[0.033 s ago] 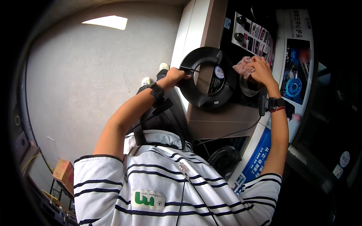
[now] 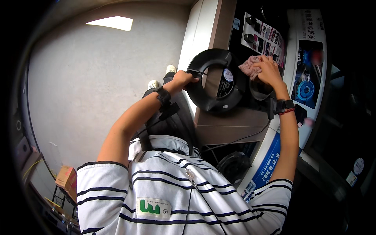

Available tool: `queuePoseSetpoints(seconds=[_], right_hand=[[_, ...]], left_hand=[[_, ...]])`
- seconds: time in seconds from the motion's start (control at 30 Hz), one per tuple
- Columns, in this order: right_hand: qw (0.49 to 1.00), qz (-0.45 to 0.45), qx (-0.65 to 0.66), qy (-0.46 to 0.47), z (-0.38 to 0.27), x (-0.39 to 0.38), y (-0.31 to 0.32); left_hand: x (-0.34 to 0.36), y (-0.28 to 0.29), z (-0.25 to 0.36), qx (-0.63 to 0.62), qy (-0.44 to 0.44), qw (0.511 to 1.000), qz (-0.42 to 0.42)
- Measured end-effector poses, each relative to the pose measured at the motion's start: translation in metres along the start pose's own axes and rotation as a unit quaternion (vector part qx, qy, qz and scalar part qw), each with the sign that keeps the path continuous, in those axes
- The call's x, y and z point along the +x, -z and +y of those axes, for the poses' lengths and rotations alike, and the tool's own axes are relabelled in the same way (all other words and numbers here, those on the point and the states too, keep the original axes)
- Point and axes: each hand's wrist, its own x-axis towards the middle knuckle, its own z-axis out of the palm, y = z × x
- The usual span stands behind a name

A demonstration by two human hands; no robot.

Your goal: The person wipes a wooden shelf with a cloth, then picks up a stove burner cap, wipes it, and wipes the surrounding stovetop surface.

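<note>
My left hand [image 2: 184,79] is closed on the rim of a black ring-shaped part [image 2: 219,102], which has a round sticker and an open middle. My right hand [image 2: 265,70] grips a crumpled pink cloth [image 2: 247,67] just right of the ring. Beneath that hand is a round dark metal recess [image 2: 259,93] in a black glossy cooktop [image 2: 244,51]. A printed sheet [image 2: 270,37] with two black knobs [image 2: 249,38] lies above the cloth.
A white ledge [image 2: 196,35] borders a brown counter [image 2: 227,129]. At right stand printed panels [image 2: 307,70] and dark glass. A black round item [image 2: 233,166] sits lower in the unit. My shoes [image 2: 153,84] show on the grey floor [image 2: 90,78]; a cardboard box [image 2: 66,180] stands lower left.
My right hand and the pink cloth have shifted slightly up and to the left. My left hand stays on the ring.
</note>
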Motion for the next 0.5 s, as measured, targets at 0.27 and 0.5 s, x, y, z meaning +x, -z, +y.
queuePoseSetpoints(seconds=[0.27, 0.5], right_hand=[[0.993, 0.070, -0.090, 0.042, -0.042, 0.022, -0.047], [0.970, 0.005, -0.137, 0.201, -0.039, -0.006, -0.052]], left_hand=[[0.005, -0.001, -0.010, 0.001, 0.018, 1.000, 0.008], [0.010, -0.003, -0.008, 0.009, 0.027, 0.999, 0.028]])
